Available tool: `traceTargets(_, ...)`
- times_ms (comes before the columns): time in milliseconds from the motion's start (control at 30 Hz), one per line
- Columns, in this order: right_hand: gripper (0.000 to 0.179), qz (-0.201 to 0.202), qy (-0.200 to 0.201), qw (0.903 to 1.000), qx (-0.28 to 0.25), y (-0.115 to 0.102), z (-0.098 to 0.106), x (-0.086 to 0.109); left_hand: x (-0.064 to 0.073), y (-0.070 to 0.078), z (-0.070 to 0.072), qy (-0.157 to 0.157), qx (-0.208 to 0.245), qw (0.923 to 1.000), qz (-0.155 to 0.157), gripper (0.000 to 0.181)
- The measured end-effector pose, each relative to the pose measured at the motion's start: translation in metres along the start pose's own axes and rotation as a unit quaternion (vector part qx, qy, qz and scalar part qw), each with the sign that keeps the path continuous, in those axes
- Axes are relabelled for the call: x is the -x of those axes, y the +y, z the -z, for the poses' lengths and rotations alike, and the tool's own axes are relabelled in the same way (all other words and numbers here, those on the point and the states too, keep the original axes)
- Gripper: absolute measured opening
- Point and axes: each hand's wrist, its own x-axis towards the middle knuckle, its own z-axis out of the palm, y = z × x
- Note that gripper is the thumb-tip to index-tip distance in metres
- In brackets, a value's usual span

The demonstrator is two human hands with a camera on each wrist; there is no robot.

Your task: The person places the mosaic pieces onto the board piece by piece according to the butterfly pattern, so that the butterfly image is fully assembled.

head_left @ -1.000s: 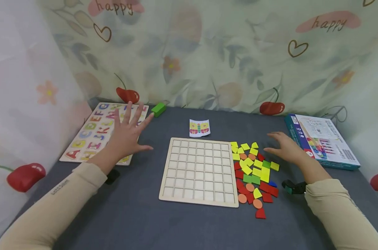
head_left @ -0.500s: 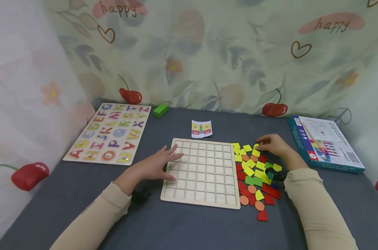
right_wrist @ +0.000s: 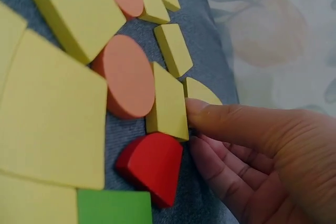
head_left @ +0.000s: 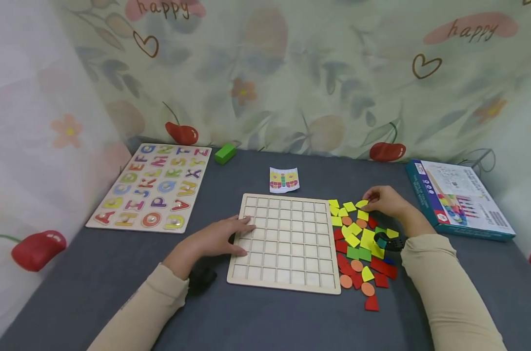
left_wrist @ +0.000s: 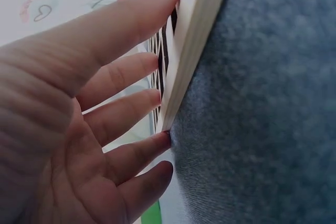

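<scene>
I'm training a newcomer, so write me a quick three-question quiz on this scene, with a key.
1. What does the right hand pinch?
2. What color are the discs? A) blue B) orange C) green
3. True or false: the card lies past the far edge of the grid, not on it.

Key:
1. A yellow piece.
2. B.
3. True.
</scene>
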Motion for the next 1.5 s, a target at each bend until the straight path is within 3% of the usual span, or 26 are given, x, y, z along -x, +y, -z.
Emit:
traceTargets(233, 0.024, 0.007, 0.022, 0.9982, -0.055, -0.014, -0.007, -0.003, 0.001, 0.000, -0.001, 0.000, 0.006, 1.0000, 0.004, 0.063)
traceTargets(433, 0.027, 0.022, 0.036, 0.9928, -0.112, -0.044, -0.027, -0.017, 0.003, -0.001, -0.001, 0.000, 0.011, 0.9999, 0.004, 0.062)
traceTargets(600, 0.025, 0.031, 0.012, 0.9865, -0.160, -0.081, -0.054, -0.033, 0.004, -0.003, -0.002, 0.001, 0.015, 0.9999, 0.004, 0.062)
traceTargets(867, 0.021, 0.059, -0.045, 0.9682, -0.239, -0.129, -0.102, -0.056, 0.006, -0.005, -0.002, 0.001, 0.022, 0.9997, 0.007, 0.061)
traceTargets(1000, 0.019, 0.069, -0.056, 0.9659, -0.243, -0.146, -0.123, -0.066, 0.005, -0.006, -0.002, -0.002, 0.023, 0.9997, 0.008, 0.061)
traceTargets(1200, 0.018, 0.096, -0.061, 0.9708, -0.211, -0.165, -0.146, -0.077, 0.003, -0.005, -0.002, -0.005, 0.020, 0.9998, 0.008, 0.060)
traceTargets(1500, 0.017, 0.098, -0.075, 0.9728, -0.197, -0.181, -0.156, -0.081, 0.002, -0.004, -0.001, -0.003, 0.015, 0.9999, 0.000, 0.060)
